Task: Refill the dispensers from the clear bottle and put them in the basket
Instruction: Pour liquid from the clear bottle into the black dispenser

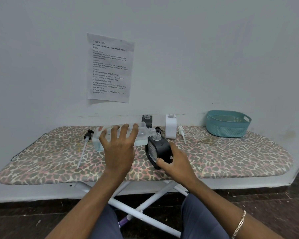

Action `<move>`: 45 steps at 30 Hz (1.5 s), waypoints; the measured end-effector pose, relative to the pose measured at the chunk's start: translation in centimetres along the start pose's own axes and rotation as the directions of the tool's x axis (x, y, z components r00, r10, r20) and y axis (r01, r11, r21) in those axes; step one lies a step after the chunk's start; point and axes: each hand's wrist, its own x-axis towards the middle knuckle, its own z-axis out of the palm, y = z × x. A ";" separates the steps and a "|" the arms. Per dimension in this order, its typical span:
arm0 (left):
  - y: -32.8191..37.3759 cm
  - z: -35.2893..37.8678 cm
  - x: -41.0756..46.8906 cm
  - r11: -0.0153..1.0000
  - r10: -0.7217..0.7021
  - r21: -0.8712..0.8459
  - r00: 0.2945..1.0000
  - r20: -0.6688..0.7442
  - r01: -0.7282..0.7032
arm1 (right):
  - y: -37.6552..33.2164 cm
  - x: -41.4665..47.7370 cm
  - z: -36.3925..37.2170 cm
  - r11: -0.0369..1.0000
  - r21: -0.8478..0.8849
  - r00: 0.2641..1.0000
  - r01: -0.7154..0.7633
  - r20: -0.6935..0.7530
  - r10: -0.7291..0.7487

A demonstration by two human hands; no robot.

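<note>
fingers (123,133) of the left hand (118,147) are spread and curled over the clear bottle (142,133), gripping it from above. the bottle is tipped on its side above the board, its uncapped neck pointing right, just over the open neck of a black dispenser (160,150); whether the two necks touch cannot be told. the right hand (175,163) grips that dispenser low on its side, thumb on the front face. behind, near the wall, stand a second black dispenser (147,120) and a white dispenser (170,127), both uncapped. a white pump (182,134) lies just right of the white one; a black pump (86,136) with a long tube lies left of the bottle. the teal basket (228,125) sits at the far right of the leopard-print ironing board (231,157), well apart from both hands.
</note>
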 end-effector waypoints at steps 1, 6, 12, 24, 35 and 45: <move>0.0 0.0 0.0 1.000 0.000 0.000 1.000 0.002 0.000 | 0.0 0.0 0.0 1.000 -0.001 1.000 0.000 0.002 0.000; 0.0 -0.1 0.0 1.000 -0.003 0.001 1.000 0.006 0.003 | 0.0 0.0 0.0 1.000 -0.005 1.000 -0.004 0.005 0.004; 0.1 0.0 0.1 1.000 -0.001 -0.001 1.000 -0.003 0.001 | -0.2 0.0 -0.1 1.000 0.006 1.000 -0.001 0.011 0.001; 0.0 0.2 0.0 1.000 -0.003 -0.015 1.000 0.008 0.003 | 0.1 0.1 0.0 1.000 0.005 1.000 -0.005 0.008 0.005; -0.1 0.4 0.0 0.996 -0.030 -0.083 0.998 0.054 0.035 | 0.2 0.1 0.0 1.000 0.020 1.000 0.001 0.007 -0.001; -2.3 0.5 1.3 0.881 -0.240 -0.391 0.964 0.116 0.266 | 0.6 0.2 0.1 1.000 0.010 1.000 0.010 0.008 -0.010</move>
